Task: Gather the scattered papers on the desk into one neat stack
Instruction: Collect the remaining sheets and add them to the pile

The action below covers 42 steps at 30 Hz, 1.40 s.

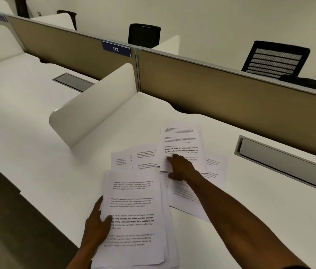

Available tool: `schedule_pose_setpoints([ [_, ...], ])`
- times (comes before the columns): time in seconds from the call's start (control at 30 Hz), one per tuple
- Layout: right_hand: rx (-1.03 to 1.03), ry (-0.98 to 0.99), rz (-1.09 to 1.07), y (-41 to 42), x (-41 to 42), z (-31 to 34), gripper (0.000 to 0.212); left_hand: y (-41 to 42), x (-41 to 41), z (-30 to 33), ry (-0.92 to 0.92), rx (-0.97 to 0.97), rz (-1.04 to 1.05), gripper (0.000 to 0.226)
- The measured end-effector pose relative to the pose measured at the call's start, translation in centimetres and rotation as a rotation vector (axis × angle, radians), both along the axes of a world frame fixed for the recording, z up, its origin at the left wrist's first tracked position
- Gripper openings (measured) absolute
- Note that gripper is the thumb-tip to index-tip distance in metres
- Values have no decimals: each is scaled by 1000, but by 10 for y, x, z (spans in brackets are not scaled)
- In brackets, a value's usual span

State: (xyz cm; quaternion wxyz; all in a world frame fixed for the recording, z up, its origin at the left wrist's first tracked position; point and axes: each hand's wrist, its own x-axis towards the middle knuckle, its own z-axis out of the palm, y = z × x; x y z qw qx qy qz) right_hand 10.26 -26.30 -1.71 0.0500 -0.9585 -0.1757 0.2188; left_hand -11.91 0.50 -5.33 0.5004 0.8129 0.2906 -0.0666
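Sheets of white printed paper (145, 158) are lying fanned across the white laminate desk (46, 152), just below a curved white divider panel (95, 105). The left hand (97, 226) is gripping the near stack of printed pages (133, 216) by its left edge, thumb on top. The right hand (180, 167) is pinching the lower edge of a far upright sheet (181, 144), fingers pressing its face.
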Motion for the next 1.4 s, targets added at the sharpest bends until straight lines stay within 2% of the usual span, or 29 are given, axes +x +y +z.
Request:
schedule_pose_setpoints([
  [0.2, -90, -93, 148, 0, 3, -1, 80, 6, -4, 0, -8, -23, 2, 69],
  [0.37, -24, -189, 119, -9, 0, -7, 62, 6, -4, 3, 11, -39, 11, 69],
  [0.43, 76, -208, 31, -13, -2, -4, 66, 6, -3, 4, 13, -53, 11, 69],
  [0.53, 358, -261, -204, -10, -10, 8, 69, 6, -3, 7, 14, -66, 10, 75],
  [0.6, 511, -281, -242, 1, -26, 18, 65, 5, -4, 8, 3, -86, 15, 82],
  [0.67, 576, -284, -172, 18, -51, 21, 61, 6, -4, 8, -16, -102, 16, 83],
  [0.73, 589, -251, -89, 37, -85, 17, 58, 7, -3, 5, -39, -107, 9, 74],
  [0.9, 573, -90, 102, 81, -164, -9, 52, 6, -1, 1, -92, -142, 61, 25],
  [1.1, 483, 7, 319, 100, -195, -29, 45, 11, 7, -3, -76, -171, 51, 22],
  [1.2, 561, 54, 332, 93, -186, -24, 62, 14, 7, -6, -74, -95, -13, 44],
  [1.27, 637, 75, 231, 83, -170, -16, 73, 14, 5, -5, -81, -81, -40, 57],
  [1.33, 706, 15, 69, 72, -144, -9, 68, 16, 4, -6, -85, -121, -40, 67],
  [1.4, 703, -135, -66, 60, -112, -6, 50, 19, 3, -8, -72, -164, -27, 76],
])
